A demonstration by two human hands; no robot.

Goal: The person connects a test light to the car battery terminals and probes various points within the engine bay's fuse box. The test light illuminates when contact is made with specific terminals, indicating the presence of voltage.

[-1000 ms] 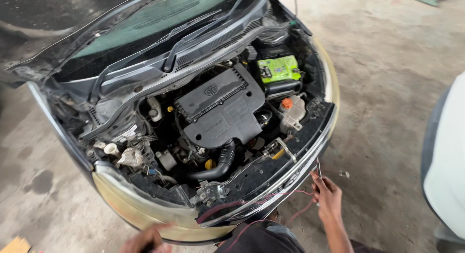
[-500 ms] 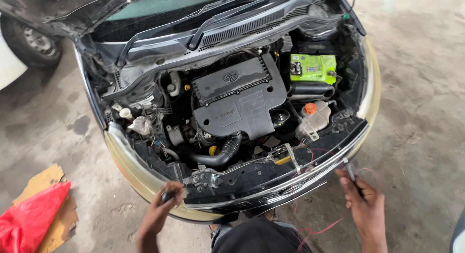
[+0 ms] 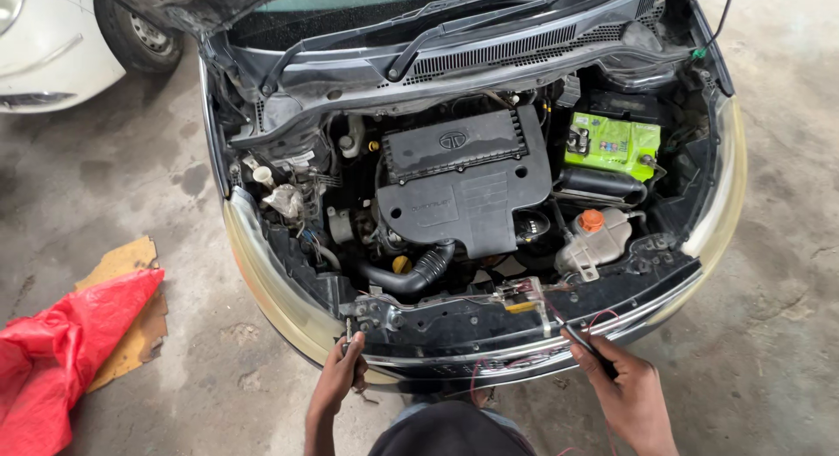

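**Both hands at the car's front panel**

The left hand (image 3: 339,379) curls narrowly around a small tool (image 3: 348,332) on the front crossmember (image 3: 454,321). The right hand (image 3: 631,397) pinches a dark probe (image 3: 587,342) (red wire (image 3: 489,369) trailing below). Beyond sit the black engine cover (image 3: 463,190) and green battery (image 3: 613,146).

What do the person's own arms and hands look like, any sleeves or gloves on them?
Both the left hand and the right hand are bare: no gloves, and no rings or watch that I can make out. The forearms show bare too, with no sleeves in view up to the frame's bottom edge.
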